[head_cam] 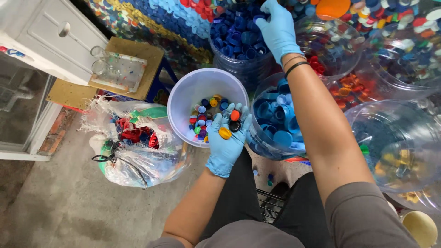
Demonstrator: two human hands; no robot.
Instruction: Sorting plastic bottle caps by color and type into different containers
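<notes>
Cupping a few bottle caps, your left hand (226,143) lies palm up and open over the near rim of the white bucket (183,94), in a blue glove. On its palm and fingers rest a yellow cap (225,133), an orange-red cap (235,115) and a black cap (234,126); nothing is pinched, they simply sit there. Inside the bucket, mixed caps (204,118) of many colours cover the bottom.

Your right hand (277,28), also gloved in blue, reaches beyond the bucket, up and to its right, into the clear jar of dark blue caps (239,34). Its fingers curl down among those caps, but you cannot tell whether they grip one. A black band (295,67) circles that wrist.

Just right of the bucket, touching its side, stands a clear jar of light blue caps (275,124), under your right forearm. Farther right of the bucket is a jar with red caps (321,59), and nearer you a large clear jar with yellow caps (399,151) at its bottom. Left of the bucket sits a clear plastic bag (133,147) holding red and green scraps, and beyond that a wooden board (133,50) with a clear tray on it.
</notes>
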